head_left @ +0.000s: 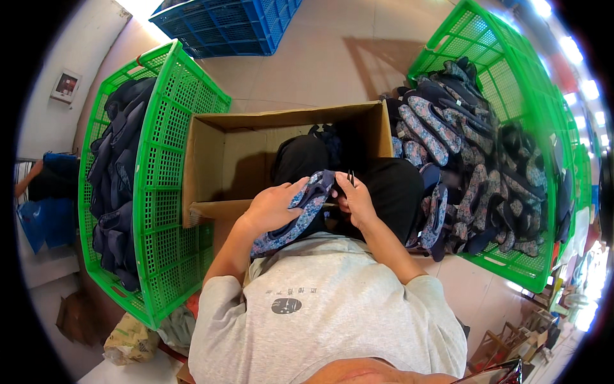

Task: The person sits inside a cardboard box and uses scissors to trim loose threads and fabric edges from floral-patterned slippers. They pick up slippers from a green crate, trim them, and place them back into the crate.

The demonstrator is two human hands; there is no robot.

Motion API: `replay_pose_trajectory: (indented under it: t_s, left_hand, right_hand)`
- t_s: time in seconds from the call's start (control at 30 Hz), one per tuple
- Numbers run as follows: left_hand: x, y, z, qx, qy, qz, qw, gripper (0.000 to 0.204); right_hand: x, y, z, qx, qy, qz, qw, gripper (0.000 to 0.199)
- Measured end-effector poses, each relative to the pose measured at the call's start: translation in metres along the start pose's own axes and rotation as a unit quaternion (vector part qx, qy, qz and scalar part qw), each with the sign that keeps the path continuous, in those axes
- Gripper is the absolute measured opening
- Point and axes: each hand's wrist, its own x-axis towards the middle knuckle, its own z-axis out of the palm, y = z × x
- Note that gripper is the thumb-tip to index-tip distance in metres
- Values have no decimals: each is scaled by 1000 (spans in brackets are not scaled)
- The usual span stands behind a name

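A floral blue and pink fabric shoe upper [299,221] with a dark lining lies across my lap. My left hand [271,210] is closed on its side, the fingers partly tucked into the opening. At its dark far end, my right hand [357,201] pinches close to the edge. A small black two-pronged tool [351,176] sticks up from the right hand's fingers; whether it is snips or tweezers I cannot tell. The fingertips of the right hand are partly hidden by the upper.
Between my knees and beyond stands an open cardboard box [211,118]. To the left is a green crate [167,185] of dark uppers [118,173]. Floral uppers [476,185] heap at the right, beside another green crate [511,70]. A blue crate [224,29] sits on the floor ahead.
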Motion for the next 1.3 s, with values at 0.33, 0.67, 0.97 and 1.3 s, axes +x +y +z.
replay_pose_trajectory:
  t_s: [0.33,0.67,0.97,1.3]
  left_hand:
    - [17,3,-4,-13,58,23,998,48]
    - [23,5,26,-37,263,31,964,18]
    - [28,17,52,3,350,96,932,14]
    - [32,14,63,26,406,121,905,12]
  right_hand:
    - [9,-5,0,28,0,22,999,13]
    - [13,-23,-15,-46,75,-76,993,29]
    - [7,-53,0,-228,-87,-107,964,42]
    - [2,-58,-7,-266,-149,14,952,20]
